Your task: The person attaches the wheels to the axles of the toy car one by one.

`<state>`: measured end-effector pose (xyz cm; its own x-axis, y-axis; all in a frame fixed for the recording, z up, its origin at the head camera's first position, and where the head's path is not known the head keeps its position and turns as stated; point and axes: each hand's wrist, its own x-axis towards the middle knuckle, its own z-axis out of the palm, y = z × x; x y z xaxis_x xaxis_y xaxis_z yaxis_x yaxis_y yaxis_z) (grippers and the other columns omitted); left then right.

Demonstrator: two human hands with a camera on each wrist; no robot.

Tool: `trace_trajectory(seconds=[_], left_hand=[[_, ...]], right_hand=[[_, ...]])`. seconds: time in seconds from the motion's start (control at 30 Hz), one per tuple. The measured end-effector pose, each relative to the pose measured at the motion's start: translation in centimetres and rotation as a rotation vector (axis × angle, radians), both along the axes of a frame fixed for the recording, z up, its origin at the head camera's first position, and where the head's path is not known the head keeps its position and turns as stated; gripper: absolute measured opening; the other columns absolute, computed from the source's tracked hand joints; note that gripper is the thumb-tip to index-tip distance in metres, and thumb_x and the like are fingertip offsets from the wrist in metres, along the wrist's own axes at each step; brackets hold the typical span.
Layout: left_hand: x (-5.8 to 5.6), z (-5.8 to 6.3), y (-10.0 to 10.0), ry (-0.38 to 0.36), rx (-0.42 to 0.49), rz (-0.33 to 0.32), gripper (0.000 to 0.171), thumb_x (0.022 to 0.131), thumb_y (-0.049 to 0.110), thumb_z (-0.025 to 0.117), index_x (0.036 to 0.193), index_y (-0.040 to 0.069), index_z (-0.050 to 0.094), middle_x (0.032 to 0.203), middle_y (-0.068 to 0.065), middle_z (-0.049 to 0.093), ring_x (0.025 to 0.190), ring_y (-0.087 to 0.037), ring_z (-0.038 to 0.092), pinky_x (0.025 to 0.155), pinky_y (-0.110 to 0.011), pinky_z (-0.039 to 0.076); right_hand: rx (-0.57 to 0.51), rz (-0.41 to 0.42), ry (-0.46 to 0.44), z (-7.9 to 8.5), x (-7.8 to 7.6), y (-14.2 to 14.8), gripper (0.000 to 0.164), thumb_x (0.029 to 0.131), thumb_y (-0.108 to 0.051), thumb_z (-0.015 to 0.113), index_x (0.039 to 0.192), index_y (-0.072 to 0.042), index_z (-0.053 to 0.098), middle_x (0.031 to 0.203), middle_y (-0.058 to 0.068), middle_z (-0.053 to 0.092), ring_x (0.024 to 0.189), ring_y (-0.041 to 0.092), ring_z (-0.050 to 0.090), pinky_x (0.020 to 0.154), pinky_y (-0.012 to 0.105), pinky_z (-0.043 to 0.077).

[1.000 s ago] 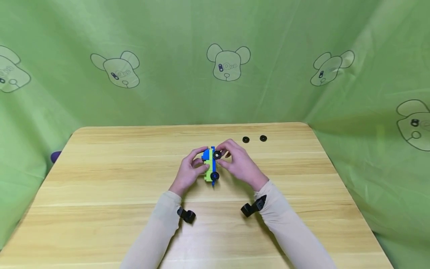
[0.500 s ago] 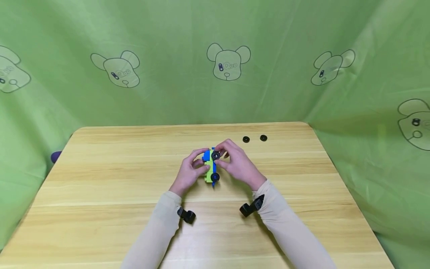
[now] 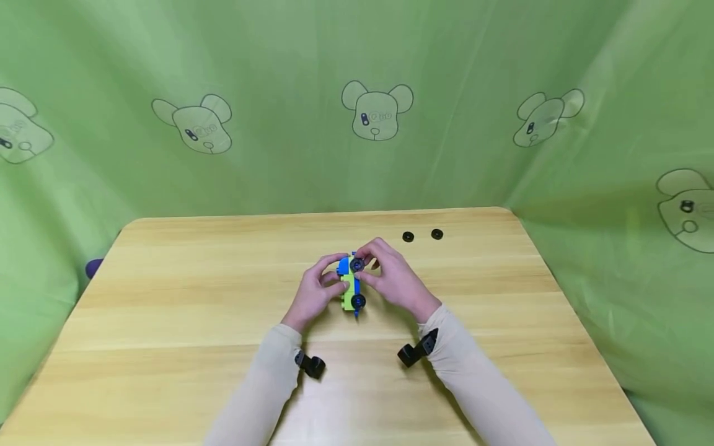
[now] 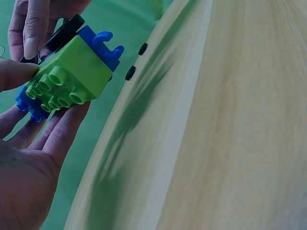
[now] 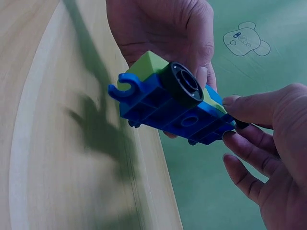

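Between both hands, above the table, is a toy car (image 3: 349,298) of lime-green and blue building blocks, tipped so its side faces up in the head view. My left hand (image 3: 313,295) grips its body. A black wheel (image 3: 358,301) sits on the end nearer me, beside the blue hook (image 5: 125,88). At the far end my right hand (image 3: 397,280) pinches a second black wheel (image 3: 357,265) against the car's side; blue shows in its hub. In the right wrist view, fingers mostly cover that wheel. The left wrist view shows the green studs (image 4: 57,76).
Two loose black wheels, one on the left (image 3: 408,236) and one on the right (image 3: 437,234), lie near the back edge of the wooden table (image 3: 195,297). Green cloth (image 3: 279,161) hangs behind. Something purple (image 3: 93,267) shows past the left edge.
My right hand has moved the pinched wheel slightly left, onto the car's side. Its hub looked pale before and now shows blue. The left hand keeps its grip. The head view has tilted slightly.
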<state>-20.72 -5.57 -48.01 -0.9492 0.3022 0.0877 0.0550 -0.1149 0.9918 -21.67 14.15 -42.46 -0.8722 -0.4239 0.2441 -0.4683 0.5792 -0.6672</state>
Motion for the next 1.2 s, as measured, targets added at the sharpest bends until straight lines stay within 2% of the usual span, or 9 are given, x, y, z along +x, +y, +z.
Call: trace_trajectory(seconds=[0.27, 0.43, 0.57, 0.7, 0.77, 0.9, 1.0, 1.1, 1.2], left_hand=[[0.1, -0.1, 0.1, 0.012, -0.010, 0.011, 0.058, 0.088, -0.007, 0.065, 0.142, 0.009, 0.049, 0.108, -0.021, 0.065, 0.099, -0.027, 0.066, 0.085, -0.035, 0.055], [0.1, 0.0, 0.1, 0.022, 0.005, 0.014, 0.058, 0.088, -0.007, 0.064, 0.142, 0.007, 0.049, 0.115, -0.021, 0.062, 0.101, -0.028, 0.064, 0.083, -0.033, 0.056], [0.2, 0.0, 0.1, 0.014, 0.016, 0.038, 0.048, 0.093, 0.002, 0.064, 0.140, 0.007, 0.051, 0.116, -0.019, 0.063, 0.098, -0.025, 0.065, 0.077, -0.031, 0.056], [0.1, 0.0, 0.3, 0.030, 0.002, 0.057, 0.042, 0.098, 0.013, 0.062, 0.139, 0.006, 0.052, 0.110, -0.021, 0.067, 0.092, -0.025, 0.066, 0.071, -0.028, 0.056], [0.2, 0.3, 0.3, 0.040, -0.008, 0.060, 0.042, 0.098, 0.013, 0.062, 0.138, 0.004, 0.052, 0.104, -0.024, 0.067, 0.088, -0.029, 0.066, 0.067, -0.027, 0.054], [0.8, 1.9, 0.2, 0.045, -0.021, 0.060, 0.040, 0.098, 0.008, 0.061, 0.136, -0.001, 0.052, 0.097, -0.027, 0.067, 0.083, -0.038, 0.063, 0.064, -0.028, 0.052], [1.2, 2.8, 0.1, 0.042, -0.028, 0.066, 0.039, 0.097, 0.007, 0.061, 0.135, -0.003, 0.052, 0.095, -0.027, 0.066, 0.082, -0.035, 0.063, 0.064, -0.028, 0.052], [1.3, 3.0, 0.1, 0.046, -0.026, 0.073, 0.039, 0.097, 0.006, 0.062, 0.134, -0.004, 0.053, 0.094, -0.027, 0.066, 0.081, -0.034, 0.062, 0.064, -0.028, 0.052], [1.3, 2.9, 0.1, 0.052, -0.019, 0.074, 0.039, 0.096, 0.005, 0.062, 0.133, -0.004, 0.054, 0.092, -0.027, 0.065, 0.080, -0.038, 0.060, 0.062, -0.028, 0.050]], right_hand=[[-0.031, 0.002, -0.011, -0.4, 0.1, 0.1, 0.033, 0.086, -0.007, 0.075, 0.116, -0.008, 0.061, 0.110, -0.001, 0.057, 0.100, 0.018, 0.059, 0.089, 0.036, 0.052], [-0.058, 0.000, -0.038, -0.6, 0.0, 0.0, 0.035, 0.087, -0.008, 0.074, 0.119, -0.008, 0.062, 0.112, -0.001, 0.059, 0.100, 0.018, 0.061, 0.088, 0.035, 0.053], [-0.084, 0.016, -0.051, -0.7, 0.1, -0.2, 0.036, 0.087, -0.005, 0.074, 0.121, -0.008, 0.062, 0.113, 0.001, 0.061, 0.101, 0.019, 0.062, 0.086, 0.033, 0.055], [-0.093, 0.020, -0.049, -0.9, 0.1, -0.4, 0.035, 0.087, -0.005, 0.073, 0.120, -0.008, 0.062, 0.111, 0.001, 0.061, 0.101, 0.019, 0.062, 0.085, 0.030, 0.055], [-0.096, 0.023, -0.052, -1.0, 0.2, -0.5, 0.035, 0.088, -0.007, 0.073, 0.121, -0.008, 0.062, 0.112, 0.001, 0.060, 0.101, 0.019, 0.062, 0.085, 0.030, 0.055], [-0.118, 0.042, -0.064, -1.2, 0.2, -0.4, 0.032, 0.092, -0.013, 0.070, 0.123, -0.007, 0.062, 0.113, 0.000, 0.060, 0.102, 0.019, 0.061, 0.087, 0.032, 0.054], [-0.117, 0.036, -0.048, -1.4, 0.2, -0.3, 0.027, 0.098, -0.018, 0.063, 0.123, -0.008, 0.063, 0.113, -0.001, 0.060, 0.104, 0.017, 0.060, 0.087, 0.033, 0.054], [-0.107, 0.013, -0.040, -1.4, 0.3, -0.3, 0.024, 0.101, -0.018, 0.058, 0.122, -0.009, 0.062, 0.111, -0.001, 0.061, 0.104, 0.016, 0.059, 0.087, 0.034, 0.054], [-0.135, -0.015, -0.079, -1.5, 0.3, -0.4, 0.022, 0.100, -0.016, 0.059, 0.120, -0.007, 0.060, 0.110, 0.002, 0.061, 0.103, 0.017, 0.059, 0.088, 0.034, 0.054]])
